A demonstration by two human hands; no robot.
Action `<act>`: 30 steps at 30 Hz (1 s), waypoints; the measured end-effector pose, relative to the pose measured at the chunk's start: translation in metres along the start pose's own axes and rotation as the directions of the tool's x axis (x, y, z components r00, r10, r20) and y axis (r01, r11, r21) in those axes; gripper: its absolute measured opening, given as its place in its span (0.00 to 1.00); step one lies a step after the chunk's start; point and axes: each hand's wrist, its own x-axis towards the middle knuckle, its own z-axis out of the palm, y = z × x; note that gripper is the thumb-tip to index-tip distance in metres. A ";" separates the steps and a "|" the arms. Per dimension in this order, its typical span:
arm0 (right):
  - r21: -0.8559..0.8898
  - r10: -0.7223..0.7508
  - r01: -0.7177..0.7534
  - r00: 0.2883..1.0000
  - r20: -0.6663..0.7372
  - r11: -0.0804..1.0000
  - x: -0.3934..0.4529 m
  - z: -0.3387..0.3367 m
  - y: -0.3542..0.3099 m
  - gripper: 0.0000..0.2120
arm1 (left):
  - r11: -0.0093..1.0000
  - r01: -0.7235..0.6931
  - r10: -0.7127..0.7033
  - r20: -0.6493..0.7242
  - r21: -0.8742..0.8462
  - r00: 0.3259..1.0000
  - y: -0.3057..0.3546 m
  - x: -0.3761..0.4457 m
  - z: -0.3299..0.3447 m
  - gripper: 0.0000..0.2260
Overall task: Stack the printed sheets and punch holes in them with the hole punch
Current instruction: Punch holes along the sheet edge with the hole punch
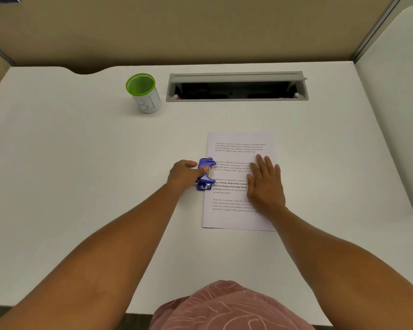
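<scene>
Head view: left hand (185, 173) grips the blue hole punch (206, 173) at the printed sheets' (234, 215) left edge; right hand (265, 184) presses flat, fingers straight. Green-rimmed cup (144, 92) and open cable tray (236, 88) sit well behind.

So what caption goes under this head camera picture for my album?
Left hand holds the blue hole punch on the printed sheets' edge; right hand presses them flat.
</scene>
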 end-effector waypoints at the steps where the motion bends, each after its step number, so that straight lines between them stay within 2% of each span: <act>1: 0.007 0.003 -0.003 1.000 -0.002 1.000 0.000 0.000 0.000 0.24 | 1.000 0.002 -0.002 0.002 -0.004 1.000 0.000 0.001 0.000 0.24; 7: 0.017 0.004 -0.004 1.000 -0.014 1.000 -0.001 0.000 0.000 0.23 | 0.999 -0.002 0.002 0.008 -0.037 1.000 -0.002 0.006 0.000 0.22; 20: 0.023 0.003 -0.002 0.999 -0.042 1.000 -0.001 0.003 0.001 0.22 | 0.987 -0.069 0.071 -0.011 0.148 0.997 -0.008 0.021 0.002 0.18; 30: 0.003 0.003 -0.003 0.999 -0.040 1.000 -0.001 0.000 0.000 0.23 | 0.996 -0.050 0.051 -0.021 0.079 0.998 -0.010 0.024 0.002 0.19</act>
